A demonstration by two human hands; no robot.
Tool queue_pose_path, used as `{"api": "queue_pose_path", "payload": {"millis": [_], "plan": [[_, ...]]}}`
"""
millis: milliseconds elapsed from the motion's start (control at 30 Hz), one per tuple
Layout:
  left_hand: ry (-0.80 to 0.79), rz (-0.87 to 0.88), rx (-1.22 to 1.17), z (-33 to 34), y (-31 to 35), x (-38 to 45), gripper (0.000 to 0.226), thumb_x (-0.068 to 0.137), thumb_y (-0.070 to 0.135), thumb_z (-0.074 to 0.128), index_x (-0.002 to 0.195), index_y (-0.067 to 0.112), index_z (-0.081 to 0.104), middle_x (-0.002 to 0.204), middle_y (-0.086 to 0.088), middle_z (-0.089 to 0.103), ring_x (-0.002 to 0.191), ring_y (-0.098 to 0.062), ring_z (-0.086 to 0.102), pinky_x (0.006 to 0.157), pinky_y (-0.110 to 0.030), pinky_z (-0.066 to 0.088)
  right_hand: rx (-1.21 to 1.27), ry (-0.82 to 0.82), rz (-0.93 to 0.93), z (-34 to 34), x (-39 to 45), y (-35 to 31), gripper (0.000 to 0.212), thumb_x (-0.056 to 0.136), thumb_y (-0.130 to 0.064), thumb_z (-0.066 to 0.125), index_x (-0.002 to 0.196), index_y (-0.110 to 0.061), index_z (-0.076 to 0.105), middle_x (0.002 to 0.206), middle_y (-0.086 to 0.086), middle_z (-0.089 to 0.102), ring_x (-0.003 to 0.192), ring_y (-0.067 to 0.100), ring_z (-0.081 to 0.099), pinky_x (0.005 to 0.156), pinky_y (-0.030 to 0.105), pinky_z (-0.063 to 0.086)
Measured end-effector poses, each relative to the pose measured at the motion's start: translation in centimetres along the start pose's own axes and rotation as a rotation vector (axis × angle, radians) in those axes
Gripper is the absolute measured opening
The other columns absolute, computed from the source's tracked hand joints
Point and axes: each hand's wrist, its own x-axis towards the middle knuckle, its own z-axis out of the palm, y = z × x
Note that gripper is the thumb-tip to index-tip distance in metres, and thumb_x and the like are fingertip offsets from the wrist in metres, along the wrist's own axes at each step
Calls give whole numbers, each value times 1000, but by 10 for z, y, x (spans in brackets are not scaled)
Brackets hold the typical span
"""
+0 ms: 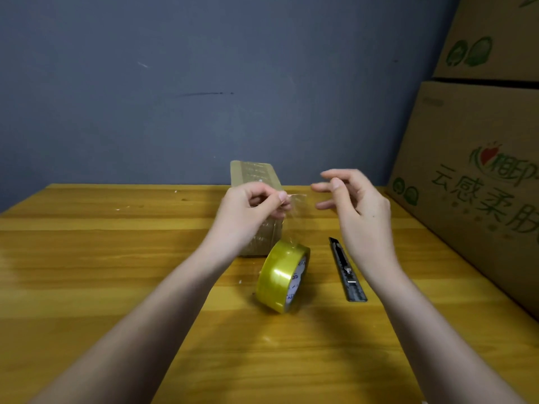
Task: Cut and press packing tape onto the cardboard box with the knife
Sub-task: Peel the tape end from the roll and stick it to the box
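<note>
Nearest, tape roll (pixel 282 276) on edge on table (pixel 116 272), knife (pixel 347 269) right; box (pixel 256 182) behind. Left hand (pixel 250 205) pinching tape end (pixel 293 205); right hand (pixel 350 199) open, empty. Best pulled taut before cutting.

Views: one, head-worn, wide-angle.
Position: above the near edge of the table (pixel 116 258), close over both forearms.
Facing: forward and down, toward the wall (pixel 204 83).
Centre: left hand (pixel 250 208) and right hand (pixel 355 205), near mid-frame.
Right edge: stacked cartons (pixel 481 170), bowed by the lens.
Shared coverage: not applicable.
</note>
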Motion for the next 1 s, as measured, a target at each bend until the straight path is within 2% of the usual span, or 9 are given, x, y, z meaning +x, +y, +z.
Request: {"api": "queue_pose_path", "payload": {"millis": [100, 167, 333, 400, 533, 700, 800, 900, 1000], "plan": [[-5, 42, 46, 2, 1, 1, 13, 89, 12, 63, 78, 11, 70, 71, 4, 70, 61, -1, 65, 62, -9, 49, 52, -190, 59, 6, 2, -3, 21, 92, -33, 55, 104, -21, 67, 91, -10, 71, 83, 5, 68, 80, 37, 57], [-7, 59, 61, 3, 0, 2, 10, 87, 13, 65, 80, 11, 71, 66, 6, 68, 61, -1, 64, 65, -12, 51, 104, -246, 82, 11, 2, -3, 16, 86, -28, 65, 95, -16, 71, 87, -7, 72, 83, 8, 69, 81, 37, 57], [62, 57, 89, 1, -4, 4, 11, 82, 18, 71, 72, 16, 67, 57, 10, 69, 59, -3, 68, 64, -14, 53, 107, -182, 67, 14, 2, 1, 8, 83, -21, 69, 83, -13, 71, 75, -5, 70, 74, 12, 68, 75, 39, 57], [87, 68, 98, -1, -6, 5, 16, 80, 20, 74, 67, 19, 64, 61, 7, 70, 62, -7, 71, 62, -17, 54, 103, -176, 62, 14, 0, 0, 7, 85, -21, 68, 81, -16, 70, 73, -4, 69, 74, 12, 67, 76, 40, 56], [41, 88, 107, -2, -4, 6, 17, 83, 19, 71, 69, 18, 62, 70, 1, 71, 63, -2, 69, 55, -9, 45, 124, -180, 81, 13, 0, 0, 13, 89, -21, 62, 82, -15, 70, 77, -2, 71, 75, 11, 68, 79, 41, 55], [4, 101, 136, -1, -6, 6, 18, 90, 20, 62, 73, 22, 57, 77, 4, 64, 71, -7, 63, 57, -28, 54, 74, -206, 74, 11, 3, 0, 21, 94, -22, 54, 87, -13, 72, 83, -9, 72, 74, 4, 68, 79, 34, 56], [31, 179, 230, -1, -11, 9, 20, 91, 26, 58, 72, 30, 56, 82, 4, 59, 74, -11, 55, 67, -41, 54, -37, -146, 9, 12, 0, 1, 23, 91, -34, 55, 86, -21, 73, 80, -10, 72, 75, 5, 67, 74, 40, 56], [47, 223, 313, 2, -16, 8, 20, 93, 31, 52, 73, 34, 57, 84, 6, 60, 77, -10, 57, 71, -31, 48, -23, -118, -7, 13, -2, 1, 22, 87, -38, 58, 82, -22, 72, 75, -7, 71, 71, 9, 67, 71, 43, 56], [89, 209, 292, 2, -14, 6, 24, 95, 32, 45, 79, 34, 62, 85, 11, 67, 81, -6, 66, 74, -27, 50, 15, -108, 14, 13, 0, 1, 17, 84, -34, 65, 79, -19, 71, 71, -6, 70, 68, 10, 68, 72, 43, 57]]}}
